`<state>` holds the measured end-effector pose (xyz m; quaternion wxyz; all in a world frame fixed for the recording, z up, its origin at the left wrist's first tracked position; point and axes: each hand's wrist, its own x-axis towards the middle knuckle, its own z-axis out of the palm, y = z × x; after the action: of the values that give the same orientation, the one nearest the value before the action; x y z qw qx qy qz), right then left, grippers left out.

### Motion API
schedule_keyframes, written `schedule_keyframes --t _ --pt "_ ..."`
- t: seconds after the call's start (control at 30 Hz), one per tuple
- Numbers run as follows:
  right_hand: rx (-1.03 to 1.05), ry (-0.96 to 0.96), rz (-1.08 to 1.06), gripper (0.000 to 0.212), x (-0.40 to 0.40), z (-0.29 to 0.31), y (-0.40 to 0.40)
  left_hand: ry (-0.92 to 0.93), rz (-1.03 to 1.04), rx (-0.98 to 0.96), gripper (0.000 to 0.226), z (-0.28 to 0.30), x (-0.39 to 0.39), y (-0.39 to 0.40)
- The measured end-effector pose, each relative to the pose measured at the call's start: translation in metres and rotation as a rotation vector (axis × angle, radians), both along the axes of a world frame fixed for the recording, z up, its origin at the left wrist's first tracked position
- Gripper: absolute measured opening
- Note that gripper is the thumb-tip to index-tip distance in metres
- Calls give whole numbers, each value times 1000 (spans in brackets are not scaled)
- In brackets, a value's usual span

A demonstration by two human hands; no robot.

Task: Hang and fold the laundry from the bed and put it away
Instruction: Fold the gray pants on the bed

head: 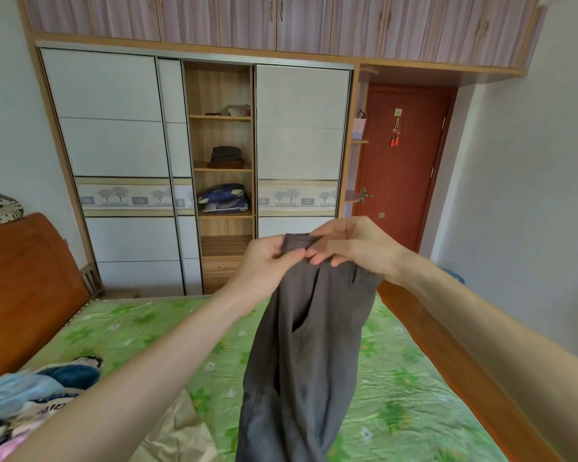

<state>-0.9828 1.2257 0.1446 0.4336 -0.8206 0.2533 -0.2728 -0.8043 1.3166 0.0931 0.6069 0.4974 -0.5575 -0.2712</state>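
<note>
A pair of dark grey trousers (307,355) hangs in the air over the bed (414,395), held up by its waistband. My left hand (264,261) pinches the waistband at its left end between thumb and fingers. My right hand (354,243) grips the same band just beside it, fingers curled over the top edge. The two hands almost touch. The trouser legs drop down out of the frame's bottom edge. A heap of mixed laundry (37,405) lies at the bed's near left, partly hidden by my left forearm. A beige garment (177,428) lies flat beside it.
Across the bed stands a wardrobe with white sliding doors (114,145) and an open shelf column (224,168) holding folded clothes. A red door (404,161) is at the right. The wooden headboard (24,288) is at the left, the bed's wooden side rail (454,368) at the right.
</note>
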Motion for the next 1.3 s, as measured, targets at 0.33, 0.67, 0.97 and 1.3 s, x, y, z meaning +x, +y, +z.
schedule_keyframes --t 0.33,0.67,0.97,1.3 --pt "83 -36 -65 91 -47 -2 -34 306 -6 -33 20 20 29 0" --pt "-587 -57 -149 54 -31 77 -25 150 69 -85 24 103 52 -15" --pt "-630 125 -60 58 -51 135 -17 195 12 -170 20 170 63 -5" --pt "-542 135 14 59 -66 118 -9 -4 47 -78 16 141 73 3"
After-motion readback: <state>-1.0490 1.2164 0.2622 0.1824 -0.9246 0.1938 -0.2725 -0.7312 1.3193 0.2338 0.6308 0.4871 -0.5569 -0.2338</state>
